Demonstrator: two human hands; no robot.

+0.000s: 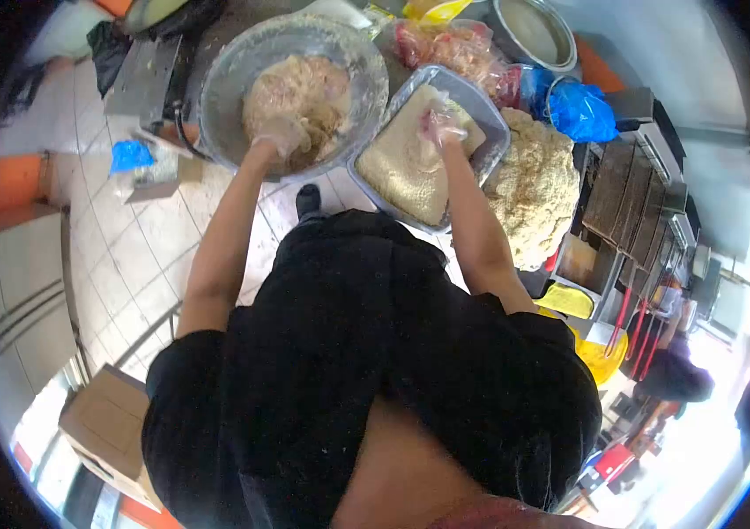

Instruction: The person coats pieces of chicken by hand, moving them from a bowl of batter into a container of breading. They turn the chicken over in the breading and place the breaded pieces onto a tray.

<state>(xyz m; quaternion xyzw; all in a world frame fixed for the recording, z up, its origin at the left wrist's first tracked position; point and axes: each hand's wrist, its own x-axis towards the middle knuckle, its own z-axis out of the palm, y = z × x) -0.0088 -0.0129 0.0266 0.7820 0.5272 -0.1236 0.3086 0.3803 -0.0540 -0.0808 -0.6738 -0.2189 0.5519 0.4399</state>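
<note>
My left hand (282, 137), in a clear glove, reaches into the large round metal bowl (220, 106) at its near side. It touches the wet, pinkish-brown mixture (313, 81); its fingers are partly sunk or blurred, so their pose is unclear. My right hand (442, 129), also gloved, is over the grey rectangular tub (491, 106) beside the bowl. Pale yellow crumbs (406, 172) fill that tub. Something pinkish shows at the right fingers, which look curled round it; what it is cannot be made out.
A big mound of pale crumbs (538, 185) lies right of the tub. Behind stand plastic bags of reddish pieces (454, 51), a metal pot (534, 33) and a blue bag (582, 110). A cardboard box (111, 414) is at lower left. Another person (675, 375) is at far right.
</note>
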